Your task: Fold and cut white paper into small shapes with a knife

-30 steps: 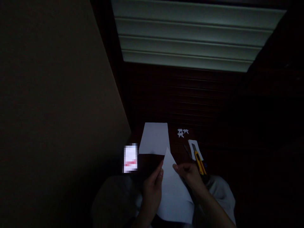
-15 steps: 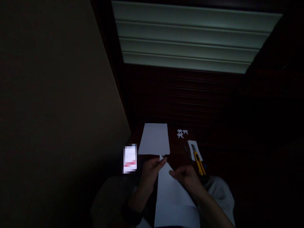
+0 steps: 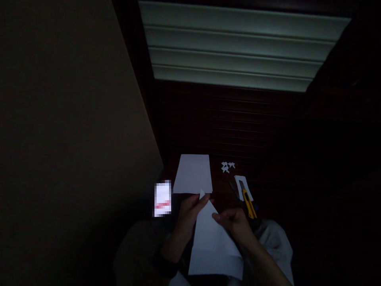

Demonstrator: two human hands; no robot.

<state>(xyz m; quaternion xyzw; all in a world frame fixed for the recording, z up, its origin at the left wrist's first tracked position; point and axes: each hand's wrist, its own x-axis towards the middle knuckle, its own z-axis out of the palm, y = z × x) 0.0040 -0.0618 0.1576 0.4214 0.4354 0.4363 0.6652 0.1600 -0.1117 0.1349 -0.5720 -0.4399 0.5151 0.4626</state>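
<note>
A sheet of white paper (image 3: 212, 242), folded to a point at its top, hangs between my two hands above my lap. My left hand (image 3: 190, 210) pinches it near the pointed tip, thumb on top. On the slanted right edge, my right hand (image 3: 233, 222) grips the paper between thumb and fingers. The fingers behind the sheet are partly hidden. Just beyond the tip lies a stack of white paper (image 3: 193, 174) on the dark table.
Several small white paper cut-outs (image 3: 226, 166) lie at the back. To the right, a yellow utility knife (image 3: 248, 202) rests on white paper strips (image 3: 240, 182), beside a dark slender tool (image 3: 234, 190). A blurred-out bright screen (image 3: 162, 198) is at left. Shutters (image 3: 232, 43) stand behind.
The paper's lower end has swung left and lifted a little. Both hands keep their holds in nearly the same places.
</note>
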